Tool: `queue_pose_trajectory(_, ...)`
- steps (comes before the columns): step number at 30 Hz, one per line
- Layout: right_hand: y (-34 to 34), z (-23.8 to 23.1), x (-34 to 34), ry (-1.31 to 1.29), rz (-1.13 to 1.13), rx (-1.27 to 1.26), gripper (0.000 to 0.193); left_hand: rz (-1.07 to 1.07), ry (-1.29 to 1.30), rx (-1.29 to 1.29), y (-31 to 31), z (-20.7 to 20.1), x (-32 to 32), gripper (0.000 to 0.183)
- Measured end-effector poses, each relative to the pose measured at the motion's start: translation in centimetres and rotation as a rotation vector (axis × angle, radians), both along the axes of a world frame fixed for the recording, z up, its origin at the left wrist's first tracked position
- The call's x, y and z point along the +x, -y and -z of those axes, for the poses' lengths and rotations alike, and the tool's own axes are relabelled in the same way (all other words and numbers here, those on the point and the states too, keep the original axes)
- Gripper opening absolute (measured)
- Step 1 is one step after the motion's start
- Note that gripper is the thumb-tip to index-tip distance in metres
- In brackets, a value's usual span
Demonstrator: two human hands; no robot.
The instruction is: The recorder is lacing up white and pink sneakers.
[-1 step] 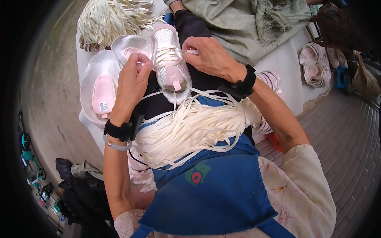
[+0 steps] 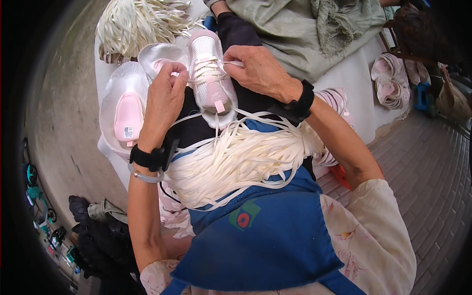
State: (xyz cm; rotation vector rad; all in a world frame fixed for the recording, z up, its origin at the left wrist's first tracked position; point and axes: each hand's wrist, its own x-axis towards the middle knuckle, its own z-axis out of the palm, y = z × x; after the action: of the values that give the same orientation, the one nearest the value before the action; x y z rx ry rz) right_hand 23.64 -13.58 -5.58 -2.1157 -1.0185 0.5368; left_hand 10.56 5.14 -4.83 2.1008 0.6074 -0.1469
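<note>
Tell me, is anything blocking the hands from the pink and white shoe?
Nothing visible: the right hand pinches a lace right of the shoe, and the left hand is close on its left. The lace bundle lies on the blue apron, not between.

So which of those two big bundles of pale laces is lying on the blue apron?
The lower bundle, spread over the apron just below the laced shoe. The upper bundle lies apart, at the picture's upper left.

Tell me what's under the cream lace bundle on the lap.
Blue apron shows at the lace bundle's edges; whatever lies beneath its middle is covered.
</note>
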Motion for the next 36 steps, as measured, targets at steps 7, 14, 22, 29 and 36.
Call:
queue_pose_trajectory(7,-0.2,2.1,-1.7,0.187,0.001,-0.076,0.022,0.106,0.128,0.181,0.5,1.1,2.1,0.017)
queue_pose_trajectory(14,-0.3,2.5,-1.4,0.154,0.06,0.049,0.021,0.166,0.143,0.334,1.0,1.1,3.1,0.017)
queue_pose_trajectory(22,-1.0,2.4,-1.0,0.141,0.051,-0.023,0.018,0.248,0.036,0.354,0.3,1.7,4.0,0.021)
queue_pose_trajectory(29,-0.8,2.2,-1.2,0.126,0.034,0.001,0.017,0.142,-0.023,0.08,-1.5,2.2,2.9,0.023)
queue_pose_trajectory(36,-0.8,2.1,-1.1,0.093,0.064,-0.017,0.018,0.049,0.037,0.012,-1.5,1.9,2.0,0.016)
